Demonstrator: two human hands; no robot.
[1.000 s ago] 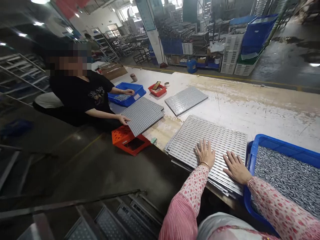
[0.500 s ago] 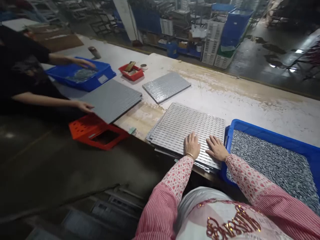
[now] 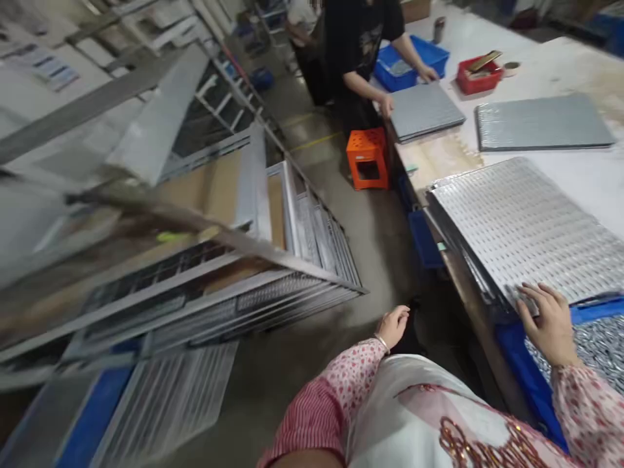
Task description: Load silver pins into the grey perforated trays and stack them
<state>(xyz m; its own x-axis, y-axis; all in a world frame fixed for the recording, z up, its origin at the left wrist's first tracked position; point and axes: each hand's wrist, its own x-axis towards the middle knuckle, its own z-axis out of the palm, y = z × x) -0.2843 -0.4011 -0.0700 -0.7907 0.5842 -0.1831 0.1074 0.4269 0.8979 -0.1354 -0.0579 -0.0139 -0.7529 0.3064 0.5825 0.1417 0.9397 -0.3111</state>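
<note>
Silver metal racks (image 3: 273, 286) lean in a tall, blurred pile on the concrete floor (image 3: 312, 286) at the left, a blue-edged slatted panel (image 3: 92, 409) lying near them. Toward the middle, the person's left hand (image 3: 394, 327), wearing a thin bangle (image 3: 381, 342), hangs empty below the worktop (image 3: 439, 156), its fingers loosely curled around nothing. Farther off, a co-worker (image 3: 358, 45) in black sits beside an orange stool (image 3: 368, 159), one hand (image 3: 387, 104) on a grey perforated panel (image 3: 426, 110) and the other (image 3: 428, 73) at a blue crate (image 3: 394, 75). A small red tray (image 3: 479, 77) and a flat grey sheet stack (image 3: 543, 122) lie beyond. At the near right, a thick stack of perforated metal sheets (image 3: 526, 221) lies on the worktop. The right hand (image 3: 548, 325) hooks its fingers over the stack's near edge, though whether it grips or only rests cannot be told. A blue crate (image 3: 531, 377) of small shiny metal parts (image 3: 595, 354) sits just beside the stack, seemingly placed within easy reach.
</note>
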